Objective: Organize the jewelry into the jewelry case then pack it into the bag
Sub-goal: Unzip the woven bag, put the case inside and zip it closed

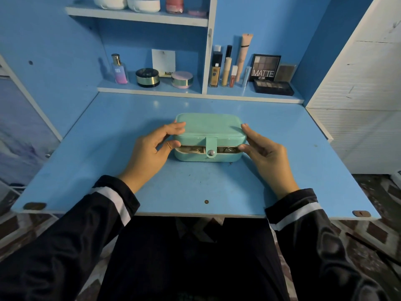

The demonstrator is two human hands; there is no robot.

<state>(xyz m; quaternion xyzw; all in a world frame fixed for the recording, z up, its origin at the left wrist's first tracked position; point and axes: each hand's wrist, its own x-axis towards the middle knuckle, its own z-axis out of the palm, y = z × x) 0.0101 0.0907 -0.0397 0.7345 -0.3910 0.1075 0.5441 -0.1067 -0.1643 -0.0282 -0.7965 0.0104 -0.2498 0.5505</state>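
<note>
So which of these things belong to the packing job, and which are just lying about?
In the job: teal jewelry case, lid nearly down, gripped by left hand and right hand; jewelry glimpsed through the gap. No bag shows.
Lying about, on the back shelf: perfume bottle, black-and-gold compact, pink compact, foundation bottle, MATTE eyeshadow palette.
</note>
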